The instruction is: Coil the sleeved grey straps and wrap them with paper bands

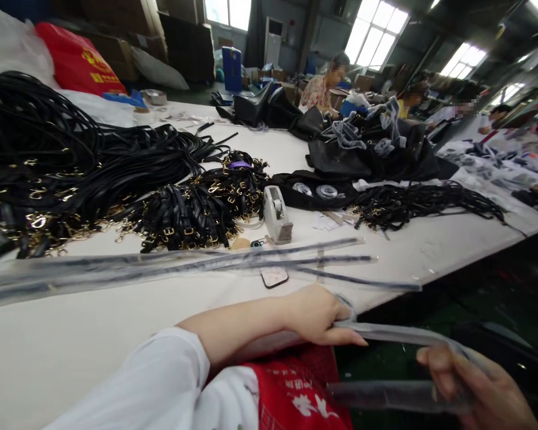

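My left hand [320, 315] rests at the near edge of the white table [94, 334] and pinches one end of a long clear plastic sleeve [394, 334] that holds a dark strap. My right hand [479, 388] is off the table at the lower right, its fingers closed around the same sleeve where it loops back. Several more clear sleeved straps [197, 263] lie flat across the table just beyond my left hand. A small phone-like card [274, 277] lies among them.
Big heaps of black straps with gold clasps [94, 185] cover the left of the table. A white tape dispenser [275, 216] stands mid-table, with black bags [367, 155] and another strap bundle [421, 203] to its right. People sit working at the far end. A red bag [296, 394] lies on my lap.
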